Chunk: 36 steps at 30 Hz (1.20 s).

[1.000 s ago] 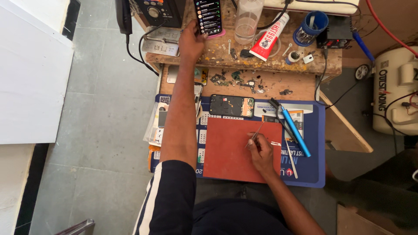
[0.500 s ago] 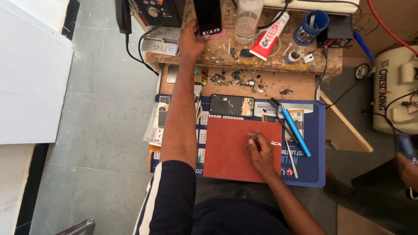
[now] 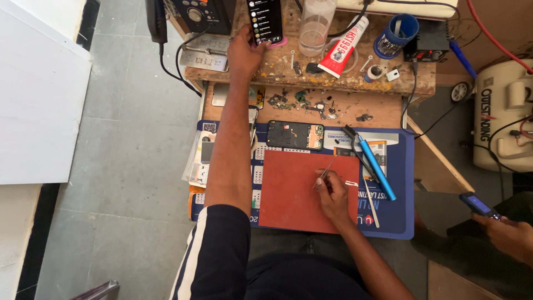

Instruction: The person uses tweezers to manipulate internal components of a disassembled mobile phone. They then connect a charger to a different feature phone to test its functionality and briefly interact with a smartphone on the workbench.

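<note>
The right hand [image 3: 335, 195] rests on a red mat [image 3: 288, 194], fingers pinched together around a pair of thin metal tweezers [image 3: 326, 170] whose tips point up and away from the wrist, toward the mat's far edge. Just beyond those tips, past the mat's far edge, lies an opened phone body [image 3: 295, 135] with its insides showing. To the right of the hand, just off the mat's right edge, a blue-handled tool [image 3: 375, 168] lies slanted on the blue work mat [image 3: 402, 183], with a slim metal tool [image 3: 369, 197] beside it. The red mat is bare to the left of the hand and below the tweezers, leaving open room there.

The left hand [image 3: 244, 53] reaches far forward to the raised wooden shelf [image 3: 355, 83], fingers curled against the lower left corner of a lit phone [image 3: 265, 20] that stands there; whether it grips the phone or only touches it I cannot tell. Right of that hand on the shelf stand a clear plastic cup [image 3: 316, 25], a white and red glue tube [image 3: 344, 47] lying slanted, and a blue cup of tools [image 3: 395, 34]. Small loose parts [image 3: 302, 101] are scattered on the lower board between the two hands.

At the far right edge, another person's hand [image 3: 508, 236] holds a small dark phone [image 3: 475, 203], well apart from the bench
</note>
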Tool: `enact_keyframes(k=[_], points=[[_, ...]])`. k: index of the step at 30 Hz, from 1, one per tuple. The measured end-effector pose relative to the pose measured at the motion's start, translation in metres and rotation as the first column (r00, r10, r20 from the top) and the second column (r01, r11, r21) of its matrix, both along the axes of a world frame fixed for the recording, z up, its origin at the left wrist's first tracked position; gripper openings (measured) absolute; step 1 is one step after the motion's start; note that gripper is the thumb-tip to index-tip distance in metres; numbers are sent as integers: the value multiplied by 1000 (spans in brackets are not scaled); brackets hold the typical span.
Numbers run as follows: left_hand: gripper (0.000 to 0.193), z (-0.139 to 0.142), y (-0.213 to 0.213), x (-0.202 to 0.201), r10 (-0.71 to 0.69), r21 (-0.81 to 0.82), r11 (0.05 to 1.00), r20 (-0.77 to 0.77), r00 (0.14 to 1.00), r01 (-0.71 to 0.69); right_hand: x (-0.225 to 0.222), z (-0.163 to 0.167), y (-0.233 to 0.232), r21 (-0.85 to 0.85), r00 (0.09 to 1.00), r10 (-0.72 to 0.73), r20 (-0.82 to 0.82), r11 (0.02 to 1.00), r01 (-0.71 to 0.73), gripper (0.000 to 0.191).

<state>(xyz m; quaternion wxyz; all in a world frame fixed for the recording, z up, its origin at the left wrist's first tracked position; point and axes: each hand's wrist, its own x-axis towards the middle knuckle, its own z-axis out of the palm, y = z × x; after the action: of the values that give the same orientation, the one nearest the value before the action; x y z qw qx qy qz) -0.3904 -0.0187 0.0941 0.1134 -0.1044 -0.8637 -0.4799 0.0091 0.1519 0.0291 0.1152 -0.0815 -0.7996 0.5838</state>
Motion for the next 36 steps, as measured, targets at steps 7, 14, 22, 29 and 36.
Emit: enact_keyframes(k=[7, 14, 22, 29, 36], points=[[50, -1, 4, -1, -6, 47, 999, -64, 998, 9, -1, 0, 2, 22, 1000, -6, 8, 1000, 6, 24], [39, 3, 3, 3, -7, 73, 997, -30, 1000, 9, -1, -1, 1, 11, 1000, -2, 14, 1000, 2, 23], [33, -1, 1, -1, 19, 48, 999, -36, 999, -18, 0, -3, 1, 14, 1000, 2, 6, 1000, -2, 23], [37, -1, 1, 2, 9, 66, 998, -24, 1000, -7, 0, -5, 3, 17, 1000, -3, 5, 1000, 3, 23], [51, 10, 11, 2, 158, -71, 984, -69, 985, -163, 1, -5, 3, 10, 999, -23, 26, 1000, 23, 24]])
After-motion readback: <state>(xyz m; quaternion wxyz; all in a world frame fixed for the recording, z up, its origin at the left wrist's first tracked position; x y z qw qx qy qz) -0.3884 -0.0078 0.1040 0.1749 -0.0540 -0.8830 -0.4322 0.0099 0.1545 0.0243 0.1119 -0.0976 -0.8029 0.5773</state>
